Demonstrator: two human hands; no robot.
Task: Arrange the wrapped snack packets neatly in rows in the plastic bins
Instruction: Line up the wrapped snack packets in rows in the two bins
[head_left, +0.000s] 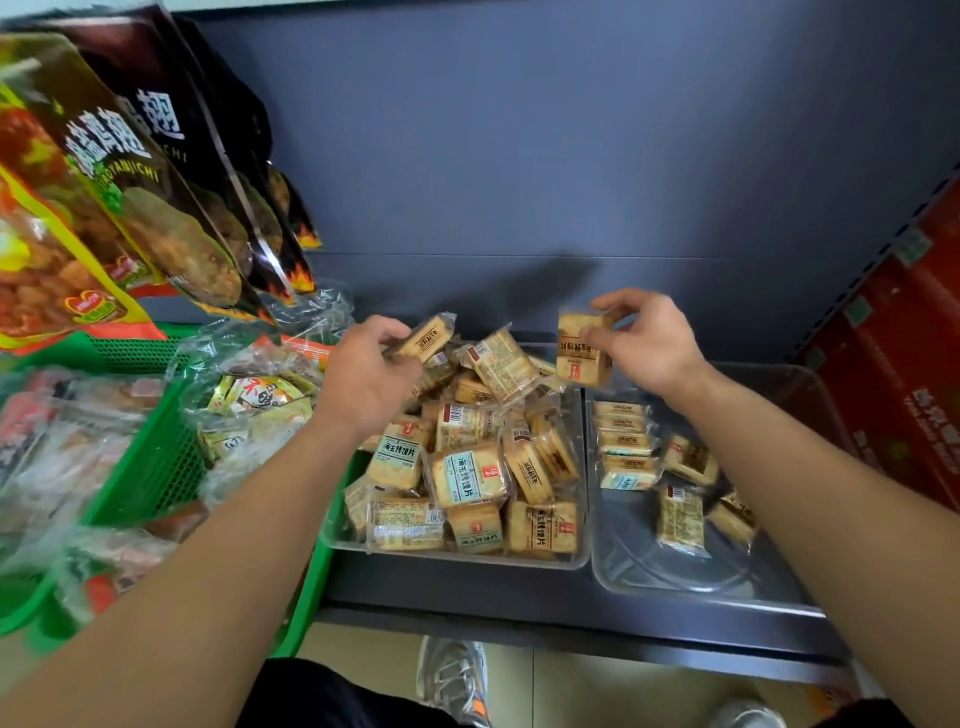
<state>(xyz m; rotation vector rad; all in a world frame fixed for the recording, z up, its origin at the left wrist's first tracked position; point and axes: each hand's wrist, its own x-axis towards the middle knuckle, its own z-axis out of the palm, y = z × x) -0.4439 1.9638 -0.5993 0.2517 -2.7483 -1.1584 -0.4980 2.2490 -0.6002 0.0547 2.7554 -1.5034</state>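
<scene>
Simultaneously, both hands held wrapped toast-slice packets above two clear plastic bins on a dark shop shelf (467, 618). The left hand (363, 374) gripped one packet (427, 338) over the far end of the left bin (457, 558), fingers curled around it, above a jumbled pile of packets (467, 467) that filled the bin. The right hand (649, 338) pinched a second packet (579, 353) between thumb and fingertips, upright, over the gap between the bins. In the right bin (675, 584), a short row of packets (623, 441) stood on edge along the left wall, with a few loose packets (680, 517) scattered beside it. A green basket (156, 467) of bagged snacks sat to the left beneath hanging chicken-wing bags (130, 171); red cartons (904, 389) stood at right. A grey sneaker (452, 675) showed below the shelf.
</scene>
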